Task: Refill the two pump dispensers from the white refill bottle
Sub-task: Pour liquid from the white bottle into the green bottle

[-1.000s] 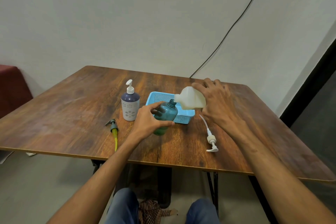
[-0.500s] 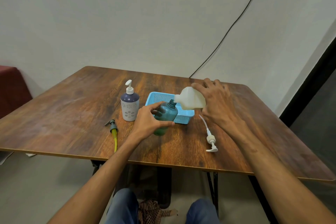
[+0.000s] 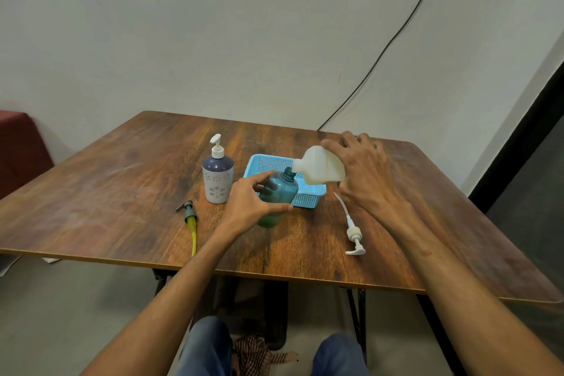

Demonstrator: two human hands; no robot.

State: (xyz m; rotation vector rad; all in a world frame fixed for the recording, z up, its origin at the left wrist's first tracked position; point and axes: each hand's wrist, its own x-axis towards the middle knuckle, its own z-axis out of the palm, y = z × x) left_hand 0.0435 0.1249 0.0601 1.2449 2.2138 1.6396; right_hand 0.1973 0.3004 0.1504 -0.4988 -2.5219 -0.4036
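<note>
the white refill bottle (image 3: 319, 171) is tipped on its side in the air, its neck meeting the open mouth of the teal dispenser (image 3: 279, 192). the right hand (image 3: 363, 174) grips the bottle at its base end, fingers curled over the top. the teal dispenser has no pump on it and its foot rests on the wooden table (image 3: 122, 192); its lower part shows green. whether it stands quite upright cannot be told. the left hand (image 3: 247, 207) holds it round the body, thumb across the near side and fingers curled round the far side.

just behind the teal dispenser, and touching it or nearly so, sits a light blue mesh basket (image 3: 308, 200); the refill bottle hangs above the basket's right part. to the left of the teal dispenser, near but apart, stands the purple-and-white dispenser (image 3: 217, 177), upright, with its white pump screwed on. further left and nearer the table's front edge lies a grey pump head with a yellow tube (image 3: 190, 217). to the right of the teal dispenser, beneath the right forearm, lies a white pump (image 3: 354, 235) on its side, tube pointing away. behind all, a black cable (image 3: 381, 52) runs up the pale wall.
</note>
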